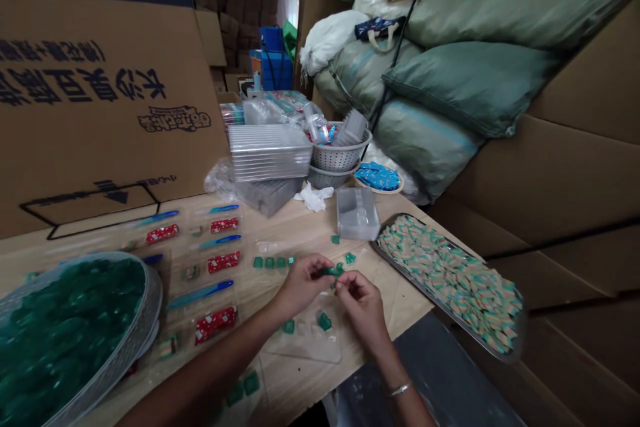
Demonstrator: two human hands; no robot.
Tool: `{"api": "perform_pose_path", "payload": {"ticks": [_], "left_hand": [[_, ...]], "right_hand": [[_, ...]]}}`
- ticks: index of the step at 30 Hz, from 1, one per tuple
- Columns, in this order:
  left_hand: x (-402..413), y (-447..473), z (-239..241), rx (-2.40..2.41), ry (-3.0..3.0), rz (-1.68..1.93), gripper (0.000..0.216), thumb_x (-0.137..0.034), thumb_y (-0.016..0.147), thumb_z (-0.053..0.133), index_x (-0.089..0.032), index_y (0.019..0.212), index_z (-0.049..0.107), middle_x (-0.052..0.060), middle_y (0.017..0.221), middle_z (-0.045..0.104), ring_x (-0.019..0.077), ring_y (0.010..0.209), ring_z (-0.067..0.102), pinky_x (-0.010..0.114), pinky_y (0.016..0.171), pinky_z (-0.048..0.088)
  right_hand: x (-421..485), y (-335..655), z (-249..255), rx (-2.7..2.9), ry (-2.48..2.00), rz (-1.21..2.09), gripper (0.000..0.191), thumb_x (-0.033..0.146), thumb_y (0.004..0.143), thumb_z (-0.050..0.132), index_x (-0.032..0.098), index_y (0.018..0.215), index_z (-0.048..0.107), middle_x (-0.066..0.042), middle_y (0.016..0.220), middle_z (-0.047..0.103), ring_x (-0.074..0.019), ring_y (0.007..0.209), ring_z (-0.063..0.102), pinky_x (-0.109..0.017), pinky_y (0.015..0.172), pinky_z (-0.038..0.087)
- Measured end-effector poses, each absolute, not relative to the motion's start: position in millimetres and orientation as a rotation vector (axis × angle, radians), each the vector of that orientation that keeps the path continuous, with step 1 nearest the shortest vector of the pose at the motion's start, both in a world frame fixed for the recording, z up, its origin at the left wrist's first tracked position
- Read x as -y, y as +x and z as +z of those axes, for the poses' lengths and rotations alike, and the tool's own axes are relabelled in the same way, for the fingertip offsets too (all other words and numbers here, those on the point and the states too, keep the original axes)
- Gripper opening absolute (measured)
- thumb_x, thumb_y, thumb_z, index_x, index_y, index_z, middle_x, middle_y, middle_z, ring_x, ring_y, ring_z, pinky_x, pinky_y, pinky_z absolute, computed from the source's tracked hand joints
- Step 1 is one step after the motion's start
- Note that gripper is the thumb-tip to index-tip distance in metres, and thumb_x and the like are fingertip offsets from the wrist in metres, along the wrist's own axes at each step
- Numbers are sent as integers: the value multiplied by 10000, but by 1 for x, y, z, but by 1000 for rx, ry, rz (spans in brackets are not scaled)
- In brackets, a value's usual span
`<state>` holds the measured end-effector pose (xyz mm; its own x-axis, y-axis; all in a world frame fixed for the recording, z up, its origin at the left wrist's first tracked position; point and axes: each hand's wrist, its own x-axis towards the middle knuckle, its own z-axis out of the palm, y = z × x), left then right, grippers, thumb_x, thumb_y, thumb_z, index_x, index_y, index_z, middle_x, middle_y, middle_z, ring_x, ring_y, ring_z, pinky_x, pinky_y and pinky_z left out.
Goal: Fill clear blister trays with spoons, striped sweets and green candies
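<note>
Over the table, my left hand [306, 281] is closed on small translucent green pieces [337, 269], with its fingertips pinched. From the other side, the fingers of my right hand [361, 300] also pinch at these pieces. Beneath the hands lies a clear plastic tray [320, 347], where a green piece [289, 327] and a clump [325, 321] rest. Another clear tray just behind holds a row of green squares [270, 262]. Loose green pieces [350, 257] lie on the tabletop beyond my fingers. What exactly the pieces are made of I cannot tell.
At the left stands a basket [150, 300] heaped with green pieces. Filled trays with blue pens [200, 295] and red packets [216, 324] lie beside it. A metal tray [425, 290] of striped pieces sits right. Stacked clear trays [270, 150] and a large carton [100, 93] stand behind.
</note>
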<state>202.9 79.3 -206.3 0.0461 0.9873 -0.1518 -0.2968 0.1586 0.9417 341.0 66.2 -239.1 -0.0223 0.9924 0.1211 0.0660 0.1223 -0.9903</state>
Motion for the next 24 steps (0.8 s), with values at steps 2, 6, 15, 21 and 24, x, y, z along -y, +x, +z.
{"api": "perform_pose_path", "payload": {"ticks": [2,6,15,21,24], "left_hand": [[-76,200,-206,-998,676,1168,193,-112,500,777,-136,659,670,-12,609,621,98,566,549,212,566,428],[-70,197,-204,-1052,494,1180,212,-101,491,781,-130,656,651,-17,614,614,92,534,546,208,523,434],[-47,199,-199,-1210,889,1315,225,38,459,652,-148,549,562,-55,540,550,77,533,495,183,535,377],[-25,192,-199,-1164,694,1183,151,-103,467,627,-167,542,513,-61,478,527,89,452,473,210,484,376],[-14,193,-198,-1278,824,1342,108,-86,466,586,-161,525,534,-55,492,528,79,482,469,196,501,358]], "right_hand": [[-63,338,-237,1373,-1143,1124,190,358,727,618,176,701,572,22,587,517,-122,536,470,-226,515,377],[-55,332,-230,1530,-1142,957,94,280,755,562,193,728,537,20,633,519,-135,585,499,-236,549,410],[-28,334,-215,1993,-1193,346,163,150,832,473,199,952,573,-59,861,587,-209,841,566,-325,737,457],[-18,328,-216,1931,-1205,452,110,151,764,498,204,829,569,-24,770,569,-175,722,564,-280,641,449],[-16,323,-217,1907,-1238,518,75,152,739,505,205,760,552,-3,708,547,-155,647,545,-261,595,427]]}}
